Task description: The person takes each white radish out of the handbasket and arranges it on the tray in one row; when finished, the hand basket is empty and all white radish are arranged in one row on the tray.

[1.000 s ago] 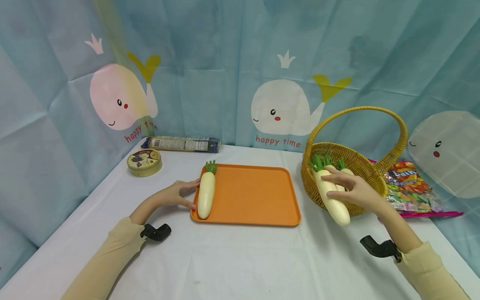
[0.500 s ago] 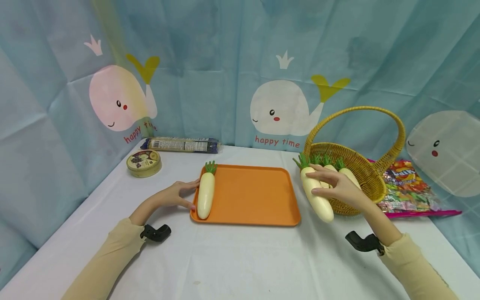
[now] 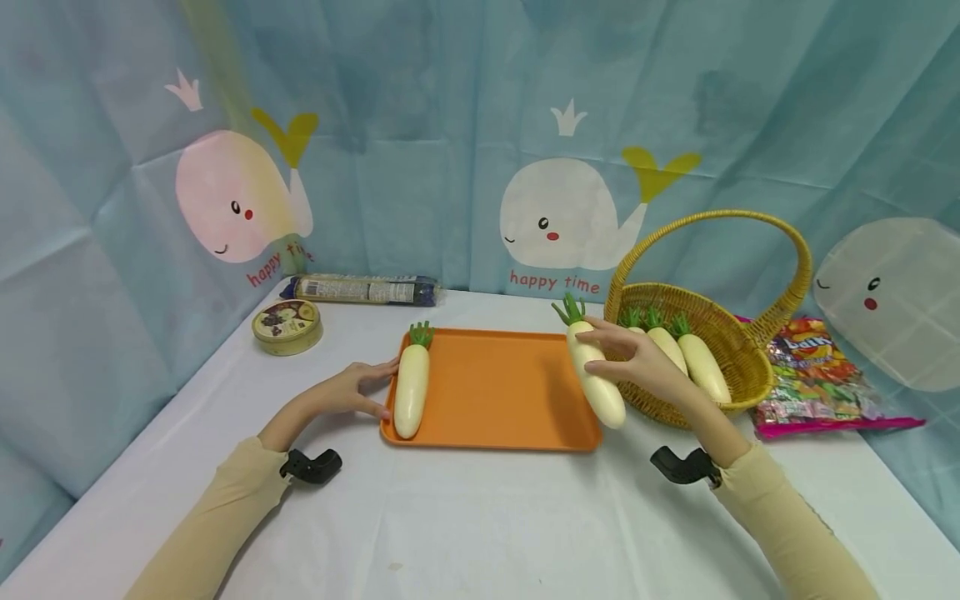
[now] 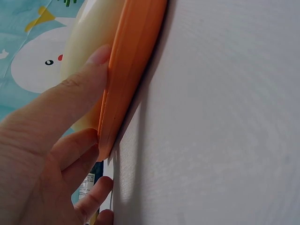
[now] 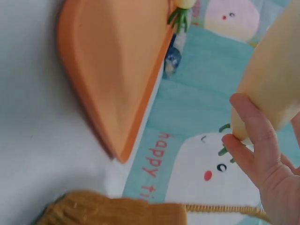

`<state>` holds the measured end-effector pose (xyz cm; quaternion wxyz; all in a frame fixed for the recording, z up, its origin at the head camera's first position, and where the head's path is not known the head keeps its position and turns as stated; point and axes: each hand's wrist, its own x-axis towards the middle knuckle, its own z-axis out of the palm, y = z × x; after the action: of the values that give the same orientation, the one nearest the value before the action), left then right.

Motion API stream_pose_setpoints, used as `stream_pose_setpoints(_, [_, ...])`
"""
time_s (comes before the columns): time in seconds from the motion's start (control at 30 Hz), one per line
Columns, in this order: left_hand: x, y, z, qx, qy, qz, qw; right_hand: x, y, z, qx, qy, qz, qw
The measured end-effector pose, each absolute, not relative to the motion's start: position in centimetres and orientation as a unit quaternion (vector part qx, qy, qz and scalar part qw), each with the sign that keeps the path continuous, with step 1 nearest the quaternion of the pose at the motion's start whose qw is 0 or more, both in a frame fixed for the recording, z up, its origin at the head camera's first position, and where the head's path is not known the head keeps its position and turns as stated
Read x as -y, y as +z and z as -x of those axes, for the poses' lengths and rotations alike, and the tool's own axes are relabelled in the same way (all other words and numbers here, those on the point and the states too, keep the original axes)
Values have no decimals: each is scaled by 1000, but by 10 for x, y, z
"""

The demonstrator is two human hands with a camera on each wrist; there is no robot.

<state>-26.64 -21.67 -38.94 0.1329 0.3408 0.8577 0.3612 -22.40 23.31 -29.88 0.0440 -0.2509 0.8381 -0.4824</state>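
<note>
A white radish (image 3: 595,375) with green leaves, tilted, is held by my right hand (image 3: 637,358) over the right edge of the orange tray (image 3: 495,446). In the right wrist view the fingers (image 5: 262,138) press against the pale radish (image 5: 276,65), part of which is out of frame. Another white radish (image 3: 412,392) lies along the tray's left side. My left hand (image 3: 352,389) touches the left rim, with the thumb (image 4: 70,96) and fingertips apart along it. Three white radishes lie in the wicker basket (image 3: 738,342), one partly hidden by the right hand.
The basket's tall handle (image 3: 720,215) arches above it at the right. A colourful candy bag (image 3: 817,375) lies beyond it. At the back left are a round tin (image 3: 287,327) and a long wrapped packet (image 3: 363,289). A whale-print curtain (image 3: 420,183) hangs behind the table.
My right hand has carried the radish leftward, from the basket to over the tray's right edge, uncovering the radishes in the basket. The left hand has stayed at the tray's rim.
</note>
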Motion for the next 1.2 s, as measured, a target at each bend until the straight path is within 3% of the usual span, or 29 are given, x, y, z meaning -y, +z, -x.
stream_pose_setpoints(0.43, [218,-388,267,-856,367,-340,133,-188,-307,246,-832,-494,251,17])
stream_pose_setpoints(0.8, [217,-392,268,-855,364,-346,130,-147,-325,255,-804,-548,227,41])
stream_pose_setpoints(1.2, [217,-391,268,-859,358,-341,134,-105,-327,254,-834,-497,236,37])
